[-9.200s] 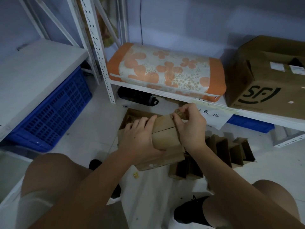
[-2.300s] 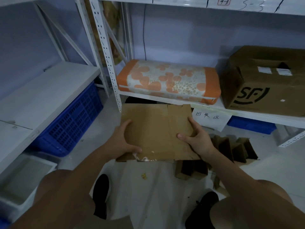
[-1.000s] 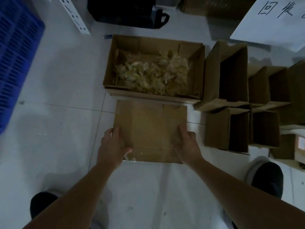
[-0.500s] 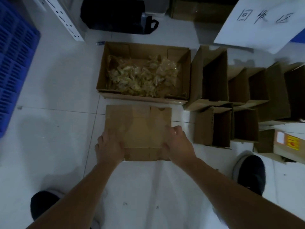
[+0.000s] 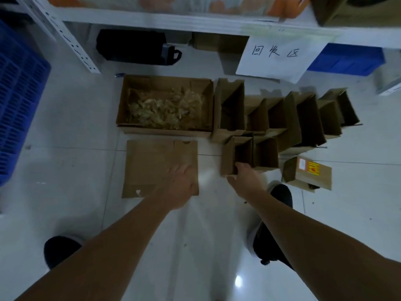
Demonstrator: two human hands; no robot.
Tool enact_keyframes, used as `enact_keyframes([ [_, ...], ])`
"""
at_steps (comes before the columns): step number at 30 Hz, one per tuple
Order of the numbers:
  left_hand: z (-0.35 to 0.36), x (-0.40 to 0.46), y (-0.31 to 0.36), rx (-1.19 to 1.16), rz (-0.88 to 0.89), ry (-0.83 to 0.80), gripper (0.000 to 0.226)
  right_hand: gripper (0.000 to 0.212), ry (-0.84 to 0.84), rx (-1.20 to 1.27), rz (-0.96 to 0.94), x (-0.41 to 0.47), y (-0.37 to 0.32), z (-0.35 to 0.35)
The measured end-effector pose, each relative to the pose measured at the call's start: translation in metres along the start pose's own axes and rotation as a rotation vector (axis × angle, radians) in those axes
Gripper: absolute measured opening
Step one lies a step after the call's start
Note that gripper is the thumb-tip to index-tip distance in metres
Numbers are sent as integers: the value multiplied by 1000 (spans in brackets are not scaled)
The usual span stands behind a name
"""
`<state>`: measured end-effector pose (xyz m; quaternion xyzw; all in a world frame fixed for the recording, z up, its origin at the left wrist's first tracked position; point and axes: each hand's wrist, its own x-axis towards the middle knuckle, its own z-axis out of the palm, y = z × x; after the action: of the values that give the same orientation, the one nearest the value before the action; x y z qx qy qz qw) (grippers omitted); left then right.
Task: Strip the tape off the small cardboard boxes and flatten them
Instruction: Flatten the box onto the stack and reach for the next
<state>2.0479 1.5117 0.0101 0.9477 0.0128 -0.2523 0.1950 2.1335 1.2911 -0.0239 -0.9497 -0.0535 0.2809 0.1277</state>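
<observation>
Both forearms reach forward and down over the white floor. The left hand [image 5: 181, 187] lies over the near right corner of the flattened box [image 5: 160, 168], fingers blurred, apparently spread and loose. The right hand [image 5: 245, 178] grips the near wall of an open small box [image 5: 237, 156], thumb outside, fingers hidden inside. Beyond, a tray box [image 5: 166, 105] holds crumpled tape [image 5: 165, 108]; more open boxes [image 5: 293, 118] stand to its right.

R hand [image 5: 246, 179] fingertips hidden inside small box [image 5: 236, 155]; L hand [image 5: 179, 183] motion-blurred
</observation>
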Motion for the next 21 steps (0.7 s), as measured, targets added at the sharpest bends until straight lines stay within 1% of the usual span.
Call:
enact_keyframes([
  [2, 5, 8, 12, 4, 22, -19, 47, 40, -56, 35, 28, 7, 3, 9],
  [5, 3, 10, 25, -10, 31, -60, 54, 30, -30, 110, 83, 5, 9, 17],
  [8, -11, -4, 34, -8, 29, -78, 53, 31, -9, 120, 48, -18, 10, 7],
  [11, -41, -34, 41, 48, 11, -60, 54, 34, -26, 50, -73, -55, 4, -19],
  [13, -66, -60, 46, 100, 3, -32, 58, 31, -44, 15, -157, -83, -5, -41],
  [16, -98, -106, 55, 153, 28, 56, 59, 26, -58, 15, -306, -132, -27, -80],
  [18, -116, -136, 61, 171, 56, 114, 61, 23, -40, 59, -433, -162, -42, -105],
  [21, -138, -182, 77, 273, 65, 145, 60, 22, 54, 137, -672, -205, -62, -138],
])
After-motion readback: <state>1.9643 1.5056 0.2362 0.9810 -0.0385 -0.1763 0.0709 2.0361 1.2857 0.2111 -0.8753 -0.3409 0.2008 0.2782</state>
